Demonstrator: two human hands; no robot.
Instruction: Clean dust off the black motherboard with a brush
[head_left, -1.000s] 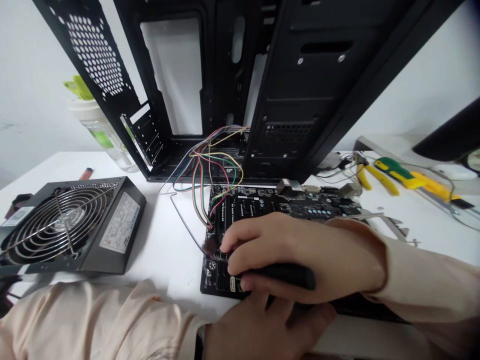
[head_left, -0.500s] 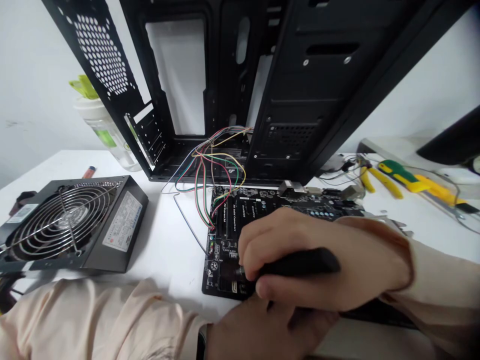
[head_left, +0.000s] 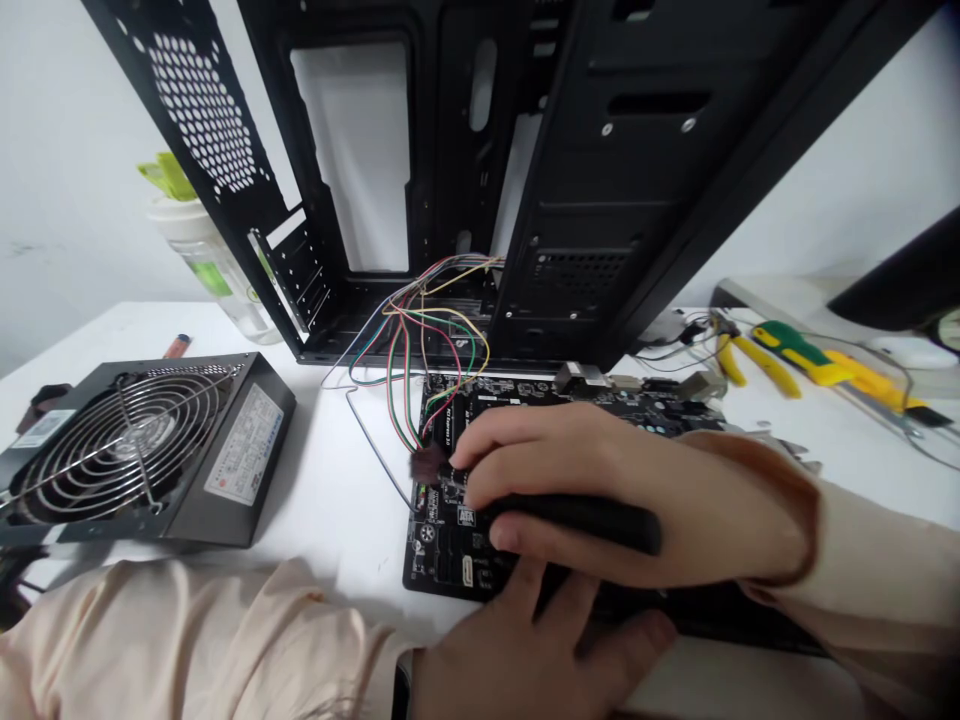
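While the right hand (head_left: 570,465) is gripping the likely light brush (head_left: 600,525) by its stiff handle over the circuit board (head_left: 444,550) on the table (head_left: 330,500), the left hand (head_left: 499,655), fingers spread, is bracing that board's fragile-looking edge.

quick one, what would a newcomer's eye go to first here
Probably the big open black computer case looming across the back, with thin coloured wires spilling down to the circuit board in front of it. Next, the right hand working a black-handled brush over that board, and the power supply at the left with its round wire fan grille facing up.
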